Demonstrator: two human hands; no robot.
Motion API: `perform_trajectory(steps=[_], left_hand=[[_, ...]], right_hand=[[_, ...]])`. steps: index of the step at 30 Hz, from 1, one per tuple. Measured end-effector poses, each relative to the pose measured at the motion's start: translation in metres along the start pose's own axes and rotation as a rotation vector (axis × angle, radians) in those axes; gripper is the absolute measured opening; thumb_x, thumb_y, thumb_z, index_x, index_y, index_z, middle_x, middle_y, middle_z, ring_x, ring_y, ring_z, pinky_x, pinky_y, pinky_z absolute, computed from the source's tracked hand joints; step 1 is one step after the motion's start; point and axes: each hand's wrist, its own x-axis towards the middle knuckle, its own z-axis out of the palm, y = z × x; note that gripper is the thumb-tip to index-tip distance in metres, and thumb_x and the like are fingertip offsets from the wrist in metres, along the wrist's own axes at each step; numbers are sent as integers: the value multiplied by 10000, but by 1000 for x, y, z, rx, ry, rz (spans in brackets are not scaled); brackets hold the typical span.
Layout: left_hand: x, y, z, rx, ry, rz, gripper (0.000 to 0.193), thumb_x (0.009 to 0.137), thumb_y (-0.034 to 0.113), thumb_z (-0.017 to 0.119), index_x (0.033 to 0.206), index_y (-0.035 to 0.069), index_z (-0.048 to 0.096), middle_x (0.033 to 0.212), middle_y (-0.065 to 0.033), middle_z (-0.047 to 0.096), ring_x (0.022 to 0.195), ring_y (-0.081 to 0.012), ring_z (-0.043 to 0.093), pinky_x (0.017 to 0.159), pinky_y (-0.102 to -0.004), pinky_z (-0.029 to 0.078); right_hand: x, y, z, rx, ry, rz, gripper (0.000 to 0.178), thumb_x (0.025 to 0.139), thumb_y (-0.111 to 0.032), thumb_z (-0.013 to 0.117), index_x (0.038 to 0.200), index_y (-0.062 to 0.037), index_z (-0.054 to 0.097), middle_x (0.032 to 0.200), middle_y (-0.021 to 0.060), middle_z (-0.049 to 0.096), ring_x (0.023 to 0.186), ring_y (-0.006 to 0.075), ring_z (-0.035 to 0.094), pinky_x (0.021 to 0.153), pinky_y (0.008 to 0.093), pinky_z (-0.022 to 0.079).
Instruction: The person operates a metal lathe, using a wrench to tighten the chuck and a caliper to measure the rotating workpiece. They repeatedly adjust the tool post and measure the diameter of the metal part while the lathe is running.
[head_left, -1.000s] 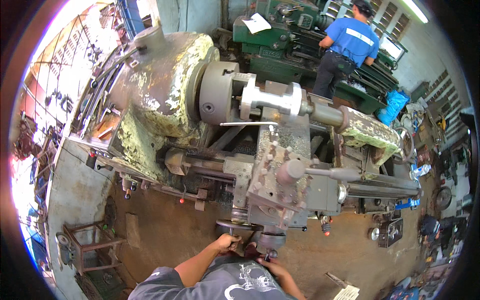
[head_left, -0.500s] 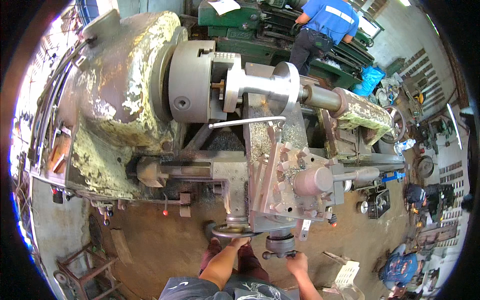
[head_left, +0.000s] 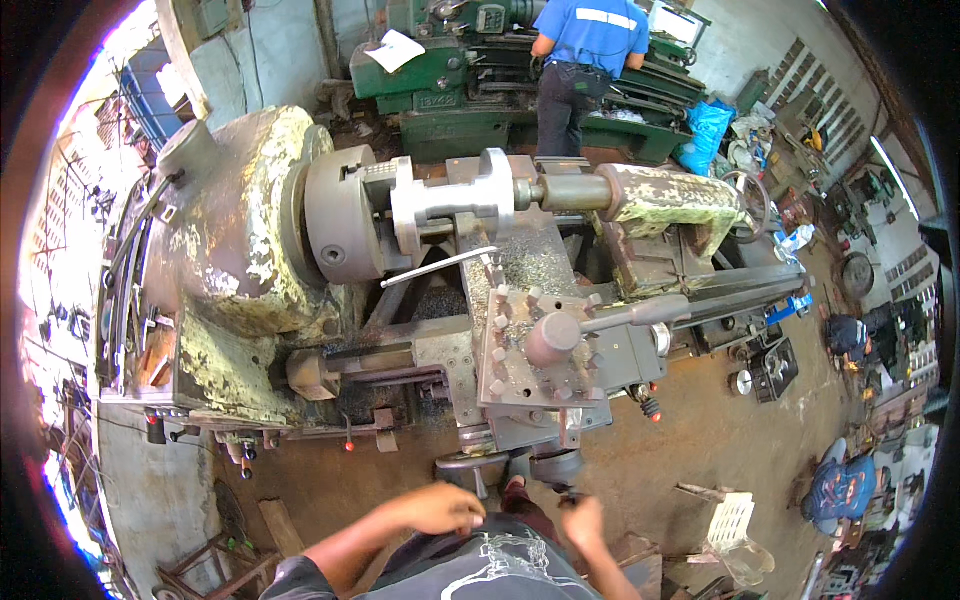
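My left hand (head_left: 438, 508) hovers in front of my shirt, off the handwheel (head_left: 470, 461), its fingers loosely bent and nothing visible in them. My right hand (head_left: 584, 522) is closed on the crank handle (head_left: 570, 496) below the slide's round dial (head_left: 556, 466). Beyond them stands a lathe, its tool post (head_left: 535, 350) topped by a lever (head_left: 632, 313). A shiny flanged metal workpiece (head_left: 450, 202) sits between the chuck (head_left: 340, 215) and the tailstock (head_left: 665, 195). A thin pale rod (head_left: 438, 268) slants in front of the workpiece.
Metal chips cover the cross slide (head_left: 530, 255). A person in a blue shirt (head_left: 588, 50) works at a green lathe (head_left: 430, 90) behind. Another person (head_left: 838, 490) crouches at the right, past a pale plastic chair (head_left: 733, 530). A metal frame (head_left: 225, 565) stands at lower left.
My left hand has left the handwheel and moved back toward my body. My right hand stays by the crank handle. The view has shifted, showing more of the far side.
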Motion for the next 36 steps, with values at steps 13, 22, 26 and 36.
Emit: perform_trajectory(steps=[13, 22, 26, 36], left_hand=[[55, 143, -222, 967, 1100, 121, 214, 987, 270, 587, 1098, 87, 586, 983, -181, 678, 933, -402, 663, 808, -501, 528], [35, 162, -268, 975, 1048, 418, 184, 904, 33, 566, 1037, 4, 690, 996, -213, 692, 981, -403, 653, 877, -458, 522], [61, 146, -267, 941, 993, 487, 238, 885, 5, 555, 1076, 26, 697, 1008, -172, 697, 990, -377, 657, 881, -439, 522], [73, 139, -270, 1024, 1031, 365, 280, 831, 7, 561, 1069, 53, 702, 1005, -158, 696, 1007, -369, 661, 879, -445, 522]], right_hand=[[21, 30, -31, -72, 58, -65, 284, 826, -231, 725, 891, 44, 745, 872, 303, 700, 910, 455, 705, 802, 487, 555], [-19, -73, -147, -101, 232, -232, 497, 848, -223, 775, 1276, -3, 650, 999, 227, 737, 971, 386, 720, 856, 437, 550], [-13, -119, -191, 149, 431, -518, 430, 886, -139, 748, 1270, 17, 634, 897, 162, 725, 786, 206, 679, 765, 349, 537], [-17, -218, -232, 361, 425, -810, 316, 896, -84, 736, 1173, 53, 669, 880, 101, 738, 768, 109, 657, 728, 276, 538]])
